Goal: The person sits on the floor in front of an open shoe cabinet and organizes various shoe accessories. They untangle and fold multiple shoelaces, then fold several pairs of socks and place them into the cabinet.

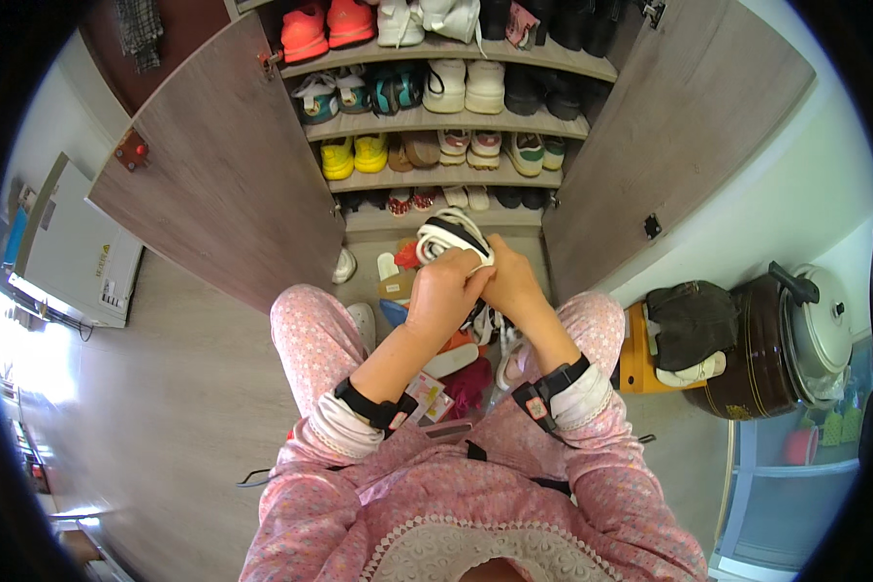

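A coiled white cord [444, 240] with a black strip across it is held up between my hands, in front of the open shoe cabinet [436, 222]. My left hand [444, 291] grips the near side of the coil, thumb pointing right. Close against it, my right hand [513, 280] has its fingers bent around the coil's right side; its fingertips are partly hidden. On the floor below, between my knees, lies a pile with a white insole [455, 360], a dark magenta cloth [471, 389], printed cards [431, 396] and black-and-white straps or cords [487, 324].
Shelves hold several pairs of shoes, among them yellow sneakers [354, 156] and coral sneakers [327, 30]. Cabinet doors [222, 167] stand open on both sides. At right are an orange box [636, 349], a dark bag [691, 324] and a brown urn [756, 349] beside a lidded pot [822, 320].
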Demonstrator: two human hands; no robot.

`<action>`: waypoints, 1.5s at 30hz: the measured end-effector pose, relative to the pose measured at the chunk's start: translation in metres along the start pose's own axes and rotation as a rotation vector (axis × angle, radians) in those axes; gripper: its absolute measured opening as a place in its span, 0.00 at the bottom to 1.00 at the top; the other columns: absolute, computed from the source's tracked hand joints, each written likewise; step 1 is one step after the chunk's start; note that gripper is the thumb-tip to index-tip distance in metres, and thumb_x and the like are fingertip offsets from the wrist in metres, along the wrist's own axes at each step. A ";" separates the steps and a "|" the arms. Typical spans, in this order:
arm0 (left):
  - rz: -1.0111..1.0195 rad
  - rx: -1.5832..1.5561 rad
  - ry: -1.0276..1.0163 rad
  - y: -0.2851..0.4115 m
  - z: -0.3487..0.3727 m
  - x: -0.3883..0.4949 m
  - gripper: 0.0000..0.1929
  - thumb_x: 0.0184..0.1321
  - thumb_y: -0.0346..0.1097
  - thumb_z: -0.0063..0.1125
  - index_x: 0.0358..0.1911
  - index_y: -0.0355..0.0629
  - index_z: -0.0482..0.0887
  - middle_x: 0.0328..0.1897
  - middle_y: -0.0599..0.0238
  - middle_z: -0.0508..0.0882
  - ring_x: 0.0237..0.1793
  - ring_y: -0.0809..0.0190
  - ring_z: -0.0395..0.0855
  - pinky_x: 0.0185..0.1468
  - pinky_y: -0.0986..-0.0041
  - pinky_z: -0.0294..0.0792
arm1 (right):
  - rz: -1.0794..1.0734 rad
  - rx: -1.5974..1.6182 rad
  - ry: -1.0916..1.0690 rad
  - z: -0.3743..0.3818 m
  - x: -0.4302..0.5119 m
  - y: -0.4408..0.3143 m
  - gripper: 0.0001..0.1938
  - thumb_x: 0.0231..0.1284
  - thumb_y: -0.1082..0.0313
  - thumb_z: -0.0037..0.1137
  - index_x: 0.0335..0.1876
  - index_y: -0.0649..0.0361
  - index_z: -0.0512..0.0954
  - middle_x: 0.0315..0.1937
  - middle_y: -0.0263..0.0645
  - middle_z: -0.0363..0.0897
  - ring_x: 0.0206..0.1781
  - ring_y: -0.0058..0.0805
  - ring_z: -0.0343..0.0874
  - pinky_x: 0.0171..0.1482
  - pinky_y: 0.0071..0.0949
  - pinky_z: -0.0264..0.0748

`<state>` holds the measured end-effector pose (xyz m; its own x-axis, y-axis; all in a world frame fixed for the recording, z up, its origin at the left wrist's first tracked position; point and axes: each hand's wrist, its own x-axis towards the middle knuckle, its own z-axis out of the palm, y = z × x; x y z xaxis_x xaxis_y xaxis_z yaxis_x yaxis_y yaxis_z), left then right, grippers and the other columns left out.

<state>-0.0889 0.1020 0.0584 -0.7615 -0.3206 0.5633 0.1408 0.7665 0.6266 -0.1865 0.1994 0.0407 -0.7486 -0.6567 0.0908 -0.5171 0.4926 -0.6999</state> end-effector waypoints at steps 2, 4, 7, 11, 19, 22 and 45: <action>-0.037 -0.146 0.098 -0.004 0.001 0.004 0.05 0.49 0.25 0.61 0.29 0.35 0.78 0.27 0.59 0.78 0.26 0.58 0.77 0.30 0.73 0.69 | -0.026 0.182 0.077 0.004 0.004 0.002 0.19 0.46 0.67 0.57 0.46 0.62 0.71 0.41 0.56 0.77 0.44 0.54 0.77 0.44 0.39 0.73; -0.026 -0.298 0.176 -0.009 0.004 0.003 0.04 0.52 0.24 0.59 0.29 0.36 0.78 0.29 0.63 0.79 0.27 0.64 0.77 0.31 0.77 0.70 | -0.065 0.384 0.047 0.008 0.008 0.002 0.19 0.46 0.67 0.58 0.46 0.62 0.71 0.42 0.51 0.78 0.45 0.46 0.78 0.45 0.35 0.72; -0.251 -0.718 0.151 -0.018 0.009 -0.001 0.01 0.58 0.25 0.56 0.32 0.36 0.78 0.32 0.68 0.81 0.31 0.73 0.77 0.36 0.82 0.70 | 0.055 0.803 -0.102 0.014 0.013 0.005 0.18 0.49 0.70 0.57 0.48 0.62 0.72 0.42 0.39 0.78 0.45 0.27 0.75 0.46 0.26 0.71; -0.493 -0.828 -0.010 -0.034 0.009 -0.003 0.04 0.58 0.27 0.57 0.36 0.36 0.81 0.33 0.69 0.82 0.32 0.75 0.77 0.38 0.84 0.69 | 0.318 0.944 -0.270 0.025 0.015 0.017 0.16 0.52 0.72 0.54 0.48 0.62 0.74 0.42 0.35 0.77 0.43 0.23 0.74 0.45 0.24 0.70; -0.434 -0.402 -0.147 -0.063 0.010 -0.008 0.06 0.57 0.27 0.59 0.37 0.36 0.82 0.30 0.72 0.81 0.30 0.78 0.74 0.34 0.87 0.66 | 0.171 0.743 -0.198 0.080 0.031 0.046 0.21 0.46 0.64 0.58 0.48 0.65 0.74 0.42 0.44 0.78 0.45 0.32 0.77 0.47 0.30 0.71; -0.443 -0.548 -0.023 -0.068 0.012 -0.010 0.06 0.57 0.25 0.57 0.38 0.36 0.82 0.32 0.68 0.82 0.32 0.75 0.77 0.36 0.85 0.68 | 0.255 0.511 -0.100 0.089 0.037 0.046 0.22 0.47 0.64 0.59 0.50 0.63 0.73 0.44 0.43 0.79 0.46 0.29 0.77 0.49 0.28 0.70; -0.010 -0.014 -0.397 -0.077 -0.005 0.014 0.06 0.45 0.29 0.65 0.28 0.41 0.84 0.32 0.61 0.83 0.33 0.54 0.79 0.40 0.69 0.70 | -0.051 -0.214 -0.188 0.061 0.014 0.021 0.13 0.42 0.71 0.57 0.37 0.61 0.72 0.33 0.49 0.79 0.38 0.46 0.80 0.39 0.38 0.76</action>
<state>-0.1070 0.0361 0.0205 -0.9478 -0.0860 0.3069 0.1387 0.7557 0.6401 -0.1822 0.1658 -0.0161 -0.6398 -0.7681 -0.0253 -0.6428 0.5528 -0.5303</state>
